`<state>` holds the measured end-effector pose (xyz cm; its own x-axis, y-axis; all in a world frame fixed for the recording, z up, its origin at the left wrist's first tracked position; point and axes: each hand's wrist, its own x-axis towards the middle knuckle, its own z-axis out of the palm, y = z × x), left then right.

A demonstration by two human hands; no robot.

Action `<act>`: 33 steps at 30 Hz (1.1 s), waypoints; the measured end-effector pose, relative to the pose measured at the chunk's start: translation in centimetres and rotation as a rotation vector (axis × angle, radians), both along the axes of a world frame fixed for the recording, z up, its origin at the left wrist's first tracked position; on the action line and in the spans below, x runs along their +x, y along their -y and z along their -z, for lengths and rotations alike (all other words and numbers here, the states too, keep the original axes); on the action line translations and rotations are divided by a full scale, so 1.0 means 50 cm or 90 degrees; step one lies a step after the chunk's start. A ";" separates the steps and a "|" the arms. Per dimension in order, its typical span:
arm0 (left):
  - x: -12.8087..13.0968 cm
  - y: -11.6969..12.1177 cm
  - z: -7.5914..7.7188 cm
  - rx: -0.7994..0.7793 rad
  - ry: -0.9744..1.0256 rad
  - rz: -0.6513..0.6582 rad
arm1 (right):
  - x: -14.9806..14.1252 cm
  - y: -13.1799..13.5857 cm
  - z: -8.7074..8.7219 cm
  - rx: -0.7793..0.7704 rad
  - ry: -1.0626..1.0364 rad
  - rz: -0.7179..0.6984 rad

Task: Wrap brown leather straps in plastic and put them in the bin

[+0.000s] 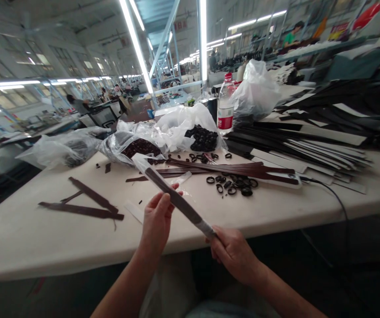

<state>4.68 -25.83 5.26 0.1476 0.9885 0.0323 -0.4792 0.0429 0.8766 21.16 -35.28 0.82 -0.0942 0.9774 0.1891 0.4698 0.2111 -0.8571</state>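
A dark brown strap in a clear plastic sleeve (185, 206) slants across the front of the table, held between both hands. My left hand (157, 216) pinches it near the middle, thumb on top. My right hand (231, 251) grips its lower end, close to the table's front edge. Behind it lies a stack of long brown straps (216, 168), beside several black loops (232, 183). To the left, brown strap pieces (87, 210) rest flat on the table. Part of a white strip (133, 211) shows beside my left hand.
Plastic bags with small dark pieces (203, 138) stand at the table's back. A bottle with a red cap (226, 106) is beside them. Black and white strips (305, 141) are piled at the right, near a cable (334, 194). A person in green (291, 39) sits far back.
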 end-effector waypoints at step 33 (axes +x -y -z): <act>0.009 0.019 0.025 -0.099 -0.121 0.113 | -0.020 -0.005 -0.008 -0.080 -0.103 -0.013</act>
<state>5.14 -26.79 4.00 0.3072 0.9377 -0.1624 -0.2800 0.2521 0.9263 20.18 -35.02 1.22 -0.0929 0.9924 0.0806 0.3203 0.1064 -0.9413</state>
